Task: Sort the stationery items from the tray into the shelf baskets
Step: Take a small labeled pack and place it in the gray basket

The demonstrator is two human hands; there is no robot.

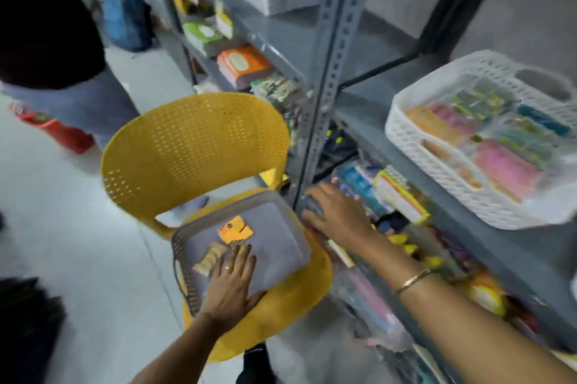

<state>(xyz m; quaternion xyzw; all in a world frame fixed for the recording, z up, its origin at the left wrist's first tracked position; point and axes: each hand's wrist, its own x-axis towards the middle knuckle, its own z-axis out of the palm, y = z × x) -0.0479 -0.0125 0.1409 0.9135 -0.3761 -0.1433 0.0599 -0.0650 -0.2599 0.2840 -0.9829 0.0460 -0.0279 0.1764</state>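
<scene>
A grey tray (281,227) sits on the seat of a yellow plastic chair (193,146). In it lie an orange card packet (234,229) and a tan strip of small items (209,258). My left hand (231,285) rests flat inside the tray, fingers spread, just below those items. My right hand (338,213) reaches into the lower level of the grey metal shelf, fingers over packed stationery; whether it grips anything is blurred. A white lattice basket (415,146) with pink, orange and green packets stands on the shelf above.
The slotted grey shelf upright (327,71) stands right behind the chair. Stacks of notebooks and boxes fill the upper shelves. Another person (46,24) in dark top stands at the far left. A red bag (56,130) lies on the floor.
</scene>
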